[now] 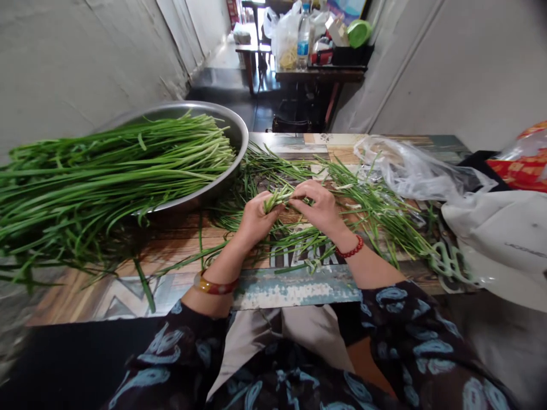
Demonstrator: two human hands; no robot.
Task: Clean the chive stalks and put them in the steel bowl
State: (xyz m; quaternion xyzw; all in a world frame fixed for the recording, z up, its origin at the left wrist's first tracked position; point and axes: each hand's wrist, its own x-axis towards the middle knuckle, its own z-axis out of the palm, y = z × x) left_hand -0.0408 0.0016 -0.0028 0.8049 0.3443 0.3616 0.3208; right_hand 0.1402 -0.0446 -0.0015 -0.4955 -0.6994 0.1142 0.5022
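Note:
My left hand (257,217) is closed around a small bunch of garlic chives (277,197), their pale stem ends pointing up and to the right. At those ends, the fingertips of my right hand (315,206) are pinched together; whether they grip a stem or a bit of peel is too small to make out. Loose chives (376,208) lie scattered over the table beneath and to the right of both hands. To the left, a large metal basin (244,134) holds a thick heap of long chives (128,165), the leaves hanging over its near left side.
The wood-patterned table (294,287) has a clear plastic bag (410,165) at its right. Nearby lie a white cap (504,239) and a red-and-clear package (523,162). Beyond, another table (320,75) bears a water bottle (303,42), bags and a green container (359,34).

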